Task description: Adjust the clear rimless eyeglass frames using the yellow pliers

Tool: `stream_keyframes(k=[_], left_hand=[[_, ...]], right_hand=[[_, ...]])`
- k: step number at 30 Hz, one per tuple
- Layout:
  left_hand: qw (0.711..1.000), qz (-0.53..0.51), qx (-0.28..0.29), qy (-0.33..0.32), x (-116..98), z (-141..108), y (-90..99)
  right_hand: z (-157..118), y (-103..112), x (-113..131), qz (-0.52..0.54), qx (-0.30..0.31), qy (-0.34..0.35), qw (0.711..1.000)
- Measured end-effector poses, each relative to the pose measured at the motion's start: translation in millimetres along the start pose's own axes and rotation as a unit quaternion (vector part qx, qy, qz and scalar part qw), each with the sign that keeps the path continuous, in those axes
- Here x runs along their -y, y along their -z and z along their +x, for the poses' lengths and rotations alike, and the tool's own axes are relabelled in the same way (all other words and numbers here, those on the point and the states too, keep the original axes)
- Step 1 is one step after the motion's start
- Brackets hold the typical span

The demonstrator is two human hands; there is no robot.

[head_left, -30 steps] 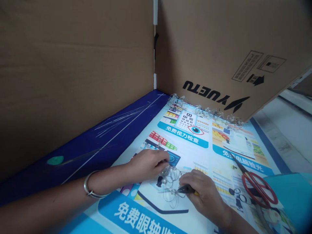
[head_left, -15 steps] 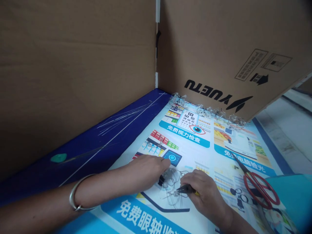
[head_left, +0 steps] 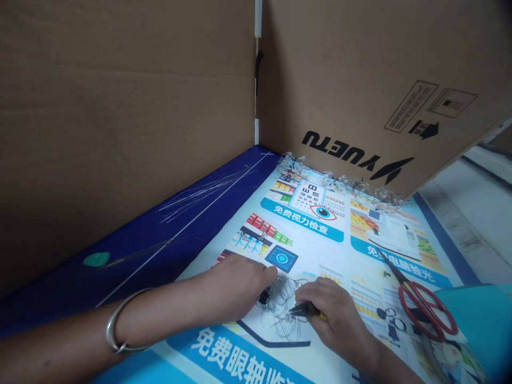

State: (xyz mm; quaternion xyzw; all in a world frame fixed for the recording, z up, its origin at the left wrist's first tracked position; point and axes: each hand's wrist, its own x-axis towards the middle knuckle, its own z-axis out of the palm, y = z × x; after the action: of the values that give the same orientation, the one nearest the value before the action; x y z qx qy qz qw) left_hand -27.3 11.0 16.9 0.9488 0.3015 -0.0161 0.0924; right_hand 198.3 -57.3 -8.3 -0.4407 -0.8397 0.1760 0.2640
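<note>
Small pliers (head_left: 306, 309) are gripped tight in the right hand (head_left: 340, 314), while the left hand (head_left: 240, 280) is loosely curled at a wire-and-bead tangle (head_left: 280, 304), any hold on it impossible to tell, on a printed eye-clinic banner (head_left: 320, 253).

At the lower right of the frame, the scissors (head_left: 428, 309) have red handles. Centre, the pliers (head_left: 306, 309) are black and yellow. The poster (head_left: 316, 240) is white with blue banners; the upper cardboard panel (head_left: 120, 133) is plain brown.

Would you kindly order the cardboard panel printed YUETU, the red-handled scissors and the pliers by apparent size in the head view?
Largest to smallest: cardboard panel printed YUETU, red-handled scissors, pliers, though the right hand hides much of them.
</note>
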Motion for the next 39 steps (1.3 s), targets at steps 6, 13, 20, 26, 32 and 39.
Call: stream_keyframes(k=[6,13,20,26,32,39], left_hand=[[1.000,-0.005,0.004,-0.011,-3,0,10.4],[0.997,-0.054,-0.049,-0.040,-9,4,3.6],[0.995,-0.076,-0.066,0.003,-16,12,-10.0],[0.995,-0.076,-0.056,0.017,-19,14,-12.4],[0.995,-0.089,-0.053,0.006,-16,14,-13.0],[0.994,-0.092,-0.055,-0.004,-17,13,-10.1]], right_hand=[[0,1,1,0.000,-0.003,-0.004,1.000],[3,4,4,0.011,-0.009,-0.005,1.000],[3,6,2,0.028,0.007,-0.022,0.999],[1,6,1,0.030,0.010,-0.021,0.999],[0,6,1,0.025,0.017,-0.009,1.000],[2,8,2,0.030,0.019,-0.013,0.999]])
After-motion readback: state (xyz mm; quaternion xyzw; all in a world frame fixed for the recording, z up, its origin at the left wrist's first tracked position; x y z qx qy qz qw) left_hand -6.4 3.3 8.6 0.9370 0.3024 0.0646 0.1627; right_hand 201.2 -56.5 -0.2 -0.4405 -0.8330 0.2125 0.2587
